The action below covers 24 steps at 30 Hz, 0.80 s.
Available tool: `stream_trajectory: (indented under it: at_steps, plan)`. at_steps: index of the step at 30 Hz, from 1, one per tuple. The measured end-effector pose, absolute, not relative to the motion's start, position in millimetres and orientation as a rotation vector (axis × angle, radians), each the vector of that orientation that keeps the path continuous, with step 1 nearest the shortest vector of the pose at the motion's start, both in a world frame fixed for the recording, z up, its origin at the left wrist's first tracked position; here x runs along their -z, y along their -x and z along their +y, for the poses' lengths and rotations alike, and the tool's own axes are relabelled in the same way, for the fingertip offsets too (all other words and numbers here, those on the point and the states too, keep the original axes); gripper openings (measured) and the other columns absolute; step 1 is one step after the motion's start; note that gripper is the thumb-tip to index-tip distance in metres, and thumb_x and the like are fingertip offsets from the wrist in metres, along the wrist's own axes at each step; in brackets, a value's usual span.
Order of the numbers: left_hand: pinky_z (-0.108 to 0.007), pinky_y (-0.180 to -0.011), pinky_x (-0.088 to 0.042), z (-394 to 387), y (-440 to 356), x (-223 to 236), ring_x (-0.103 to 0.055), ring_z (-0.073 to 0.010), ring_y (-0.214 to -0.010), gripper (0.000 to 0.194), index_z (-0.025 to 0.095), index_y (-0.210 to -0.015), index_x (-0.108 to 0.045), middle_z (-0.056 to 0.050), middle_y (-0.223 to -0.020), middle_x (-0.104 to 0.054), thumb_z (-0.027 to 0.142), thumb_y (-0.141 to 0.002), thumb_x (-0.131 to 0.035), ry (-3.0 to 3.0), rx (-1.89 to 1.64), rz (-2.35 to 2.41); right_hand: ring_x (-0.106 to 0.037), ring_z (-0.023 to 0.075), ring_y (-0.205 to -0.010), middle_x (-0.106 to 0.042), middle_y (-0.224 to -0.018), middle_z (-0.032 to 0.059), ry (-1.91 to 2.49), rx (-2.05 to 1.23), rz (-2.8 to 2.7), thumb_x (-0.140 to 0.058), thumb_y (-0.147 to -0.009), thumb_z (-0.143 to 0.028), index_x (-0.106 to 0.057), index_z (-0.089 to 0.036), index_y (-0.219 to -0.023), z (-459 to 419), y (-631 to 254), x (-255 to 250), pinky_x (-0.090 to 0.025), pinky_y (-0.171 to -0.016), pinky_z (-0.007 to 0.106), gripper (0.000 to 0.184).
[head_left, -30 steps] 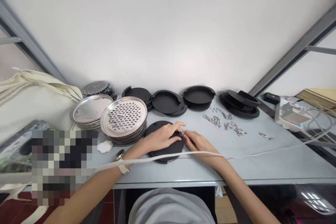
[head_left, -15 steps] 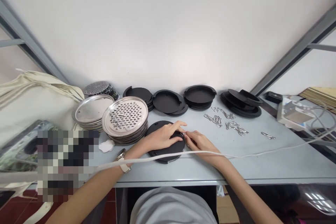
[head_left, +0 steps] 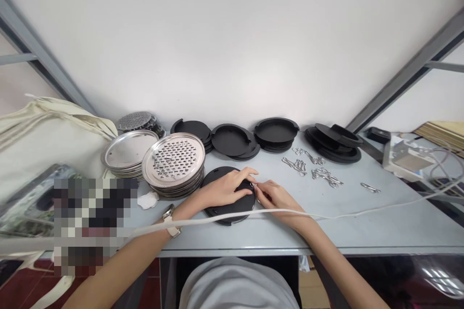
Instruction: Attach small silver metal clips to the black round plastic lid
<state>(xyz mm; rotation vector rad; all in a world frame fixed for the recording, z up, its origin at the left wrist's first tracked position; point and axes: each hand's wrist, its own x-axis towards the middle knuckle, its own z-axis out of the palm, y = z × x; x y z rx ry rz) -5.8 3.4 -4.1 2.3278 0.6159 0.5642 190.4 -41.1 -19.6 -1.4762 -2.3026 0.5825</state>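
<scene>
"How do the arms lie?"
"Left forearm (head_left: 134, 251) in from eight o'clock, right forearm (head_left: 335, 260) from four."
"And the hands?"
"Left hand (head_left: 226, 188) palm down, fingers parted toward two; right hand (head_left: 274, 197) curled, fingertips pinched toward ten."

Black disc (head_left: 241, 204): round, matte, thin raised rim, small slot near far-left edge. Lies flat on grey table (head_left: 290, 236), partly covered by left hand (head_left: 230, 188), white cord (head_left: 250, 212) passing across view of near part. Metal clip (head_left: 253, 185): small, silver, at disc's right edge, in right hand's (head_left: 275, 197) fingertips, mostly hidden.
</scene>
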Motion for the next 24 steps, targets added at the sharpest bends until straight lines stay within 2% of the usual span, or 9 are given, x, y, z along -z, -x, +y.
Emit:
stream_trajectory:
  at_steps: [5,9,14,24]
  plan:
    - [-0.036,-0.098,-0.038,3.6,6.1,4.6,-0.05,-0.0203,-0.116,0.046,0.023,-0.13,-0.036,-0.007,-0.122,-0.055,0.019,-0.087,-0.051,-2.355,-0.561,0.629,-0.057,0.018,-0.071,-0.062,-0.073,0.006,1.472,-0.562,-2.298,-0.034,-0.094,-0.029,-0.06,-0.016,-0.081,-40.9,-191.7,23.4,-0.042,-0.069,0.029,0.032]
    - [-0.032,-0.1,-0.038,4.4,5.0,7.6,-0.05,-0.0173,-0.116,0.043,0.021,-0.128,-0.038,-0.008,-0.125,-0.052,0.016,-0.087,-0.05,-2.348,-0.599,0.568,-0.056,0.0178,-0.071,-0.061,-0.073,0.0057,1.454,-0.547,-2.303,-0.035,-0.094,-0.027,-0.059,-0.017,-0.08,-40.5,-191.9,25.5,-0.042,-0.069,0.029,0.03]
    - [-0.032,-0.098,-0.04,4.2,5.3,5.9,-0.052,-0.0171,-0.113,0.044,0.021,-0.129,-0.037,-0.008,-0.122,-0.054,0.016,-0.087,-0.05,-2.348,-0.598,0.577,-0.055,0.0176,-0.069,-0.06,-0.071,0.0058,1.456,-0.54,-2.304,-0.034,-0.094,-0.027,-0.059,-0.016,-0.079,-39.4,-190.9,25.2,-0.042,-0.068,0.03,0.031]
    - [-0.037,-0.1,-0.03,4.9,4.3,5.0,-0.051,-0.0193,-0.111,0.045,0.024,-0.127,-0.04,-0.004,-0.111,-0.062,0.019,-0.086,-0.055,-2.459,-0.602,0.649,-0.055,0.0176,-0.069,-0.06,-0.071,0.0061,1.467,-0.548,-2.321,-0.033,-0.094,-0.027,-0.058,-0.016,-0.078,-40.6,-190.2,20.7,-0.042,-0.068,0.029,0.032]
